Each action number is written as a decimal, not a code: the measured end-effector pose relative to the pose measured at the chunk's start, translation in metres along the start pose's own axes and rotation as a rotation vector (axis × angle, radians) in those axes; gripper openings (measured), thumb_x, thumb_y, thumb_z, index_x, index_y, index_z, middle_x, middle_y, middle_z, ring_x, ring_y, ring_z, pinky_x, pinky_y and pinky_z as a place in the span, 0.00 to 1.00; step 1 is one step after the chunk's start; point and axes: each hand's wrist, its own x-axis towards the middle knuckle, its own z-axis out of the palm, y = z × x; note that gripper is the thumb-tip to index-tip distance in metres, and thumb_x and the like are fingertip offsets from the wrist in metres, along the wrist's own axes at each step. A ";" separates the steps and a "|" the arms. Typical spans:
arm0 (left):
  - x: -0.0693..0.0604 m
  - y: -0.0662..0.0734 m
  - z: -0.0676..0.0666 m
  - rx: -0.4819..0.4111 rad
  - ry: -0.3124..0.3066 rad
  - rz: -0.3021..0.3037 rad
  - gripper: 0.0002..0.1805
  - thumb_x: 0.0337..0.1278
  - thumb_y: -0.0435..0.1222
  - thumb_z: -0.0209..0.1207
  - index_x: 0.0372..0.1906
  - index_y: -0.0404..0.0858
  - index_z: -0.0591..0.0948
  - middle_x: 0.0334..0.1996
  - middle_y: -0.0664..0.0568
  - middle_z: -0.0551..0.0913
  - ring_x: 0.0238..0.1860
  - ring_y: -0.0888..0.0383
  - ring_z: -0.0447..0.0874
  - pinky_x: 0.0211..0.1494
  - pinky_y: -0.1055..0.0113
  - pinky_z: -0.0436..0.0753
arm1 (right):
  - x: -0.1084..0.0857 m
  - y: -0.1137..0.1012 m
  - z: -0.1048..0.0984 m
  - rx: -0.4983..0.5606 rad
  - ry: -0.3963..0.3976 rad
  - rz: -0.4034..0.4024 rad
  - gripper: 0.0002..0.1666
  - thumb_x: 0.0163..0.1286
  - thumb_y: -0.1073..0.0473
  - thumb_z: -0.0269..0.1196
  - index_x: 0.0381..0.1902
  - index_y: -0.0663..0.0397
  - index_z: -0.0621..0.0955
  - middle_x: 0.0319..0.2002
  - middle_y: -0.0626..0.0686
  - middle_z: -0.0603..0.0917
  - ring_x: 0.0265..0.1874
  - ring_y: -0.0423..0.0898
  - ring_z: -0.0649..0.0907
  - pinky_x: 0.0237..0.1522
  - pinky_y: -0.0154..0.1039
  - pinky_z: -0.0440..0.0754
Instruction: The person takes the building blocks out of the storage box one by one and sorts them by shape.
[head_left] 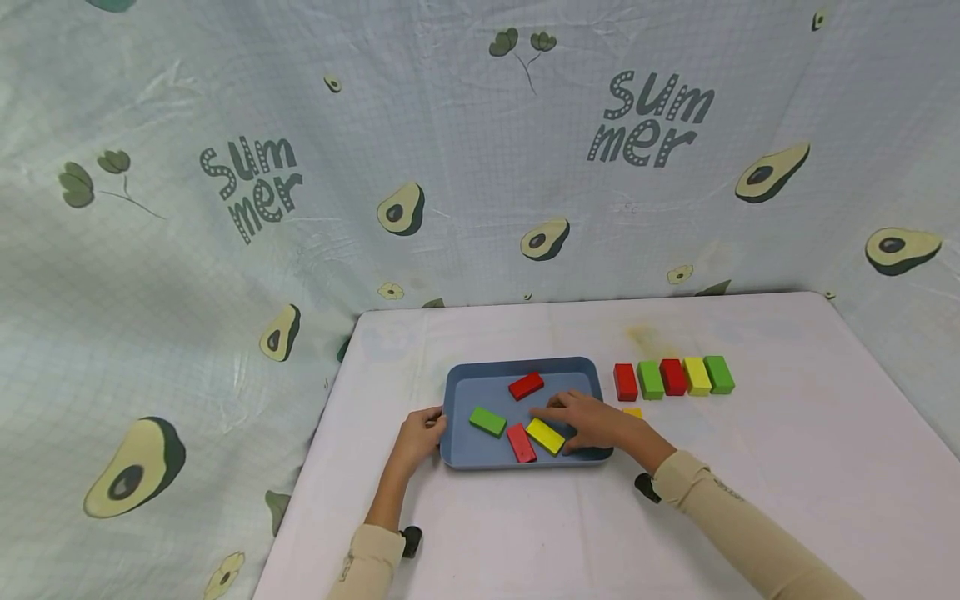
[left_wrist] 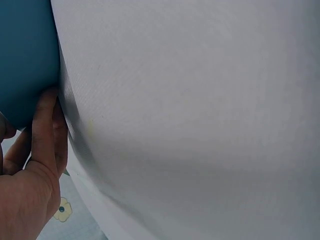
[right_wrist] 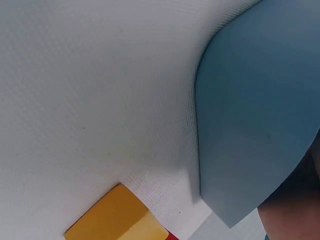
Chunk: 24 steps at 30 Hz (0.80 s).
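A blue-grey tray (head_left: 480,464) (left_wrist: 27,55) (right_wrist: 250,115) lies on the table. The left hand (head_left: 420,437) (left_wrist: 30,185) grips its left side, thumb and fingers around the wall. Over the tray's right part, the right hand (head_left: 594,419) (right_wrist: 290,220) has thumb and fingers spread about a yellow block (head_left: 545,436); contact with it cannot be told. Left of that block lies a red block (head_left: 521,442), with a green block (head_left: 488,422) farther left and another red block (head_left: 527,385) near the far wall. The right fingertips are hidden in the right wrist view.
Right of the tray stands a row: red block (head_left: 626,382), green block (head_left: 650,380), red block (head_left: 673,377), yellow block (head_left: 697,376), green block (head_left: 719,375). An orange-yellow block (head_left: 633,412) (right_wrist: 117,215) lies nearer, partly behind the right hand. A patterned cloth (head_left: 465,167) hangs behind the table.
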 end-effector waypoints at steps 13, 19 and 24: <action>0.001 -0.002 0.001 0.012 0.010 0.008 0.21 0.64 0.34 0.51 0.58 0.26 0.74 0.46 0.38 0.80 0.41 0.51 0.81 0.32 0.64 0.81 | 0.001 0.000 0.001 -0.058 0.011 -0.022 0.43 0.55 0.48 0.71 0.67 0.46 0.68 0.55 0.55 0.72 0.52 0.52 0.71 0.51 0.47 0.75; 0.000 -0.002 0.001 0.015 0.011 0.008 0.21 0.64 0.34 0.51 0.58 0.26 0.74 0.46 0.38 0.80 0.41 0.50 0.81 0.33 0.63 0.81 | 0.002 0.002 0.003 -0.052 -0.005 0.002 0.41 0.55 0.48 0.71 0.66 0.43 0.70 0.55 0.53 0.72 0.52 0.51 0.71 0.51 0.46 0.75; 0.000 0.000 0.001 0.020 0.010 0.014 0.20 0.64 0.33 0.51 0.57 0.25 0.74 0.46 0.38 0.81 0.41 0.50 0.81 0.33 0.63 0.81 | 0.003 0.002 0.005 -0.019 0.004 0.032 0.39 0.53 0.47 0.72 0.63 0.43 0.73 0.55 0.52 0.73 0.52 0.49 0.71 0.51 0.45 0.76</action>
